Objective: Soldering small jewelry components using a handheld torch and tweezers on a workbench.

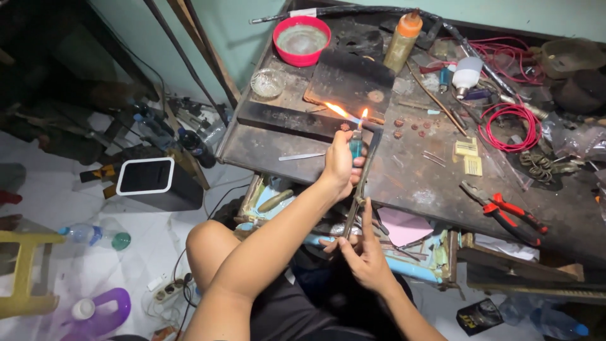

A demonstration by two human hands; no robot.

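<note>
both hands worked together at the near edge of a dark, cluttered workbench (404, 183). left hand (341, 165) was wrapped around a small blue lighter (356, 148), thumb on top, its little flame lit. right hand (366, 256) gripped the lower end of a thin metal blowpipe (363, 180), whose bent tip reached up to the lighter's flame. an orange jet of flame (338, 110) shot leftward from that tip, over a long dark block (284, 119) on the bench. just beyond lay a charred black board (350, 79). farther back sat a red bowl (302, 40) and an orange-capped bottle (403, 41). red-handled pliers (505, 215) rested to the right, near a coil of red wire (510, 126).
</note>
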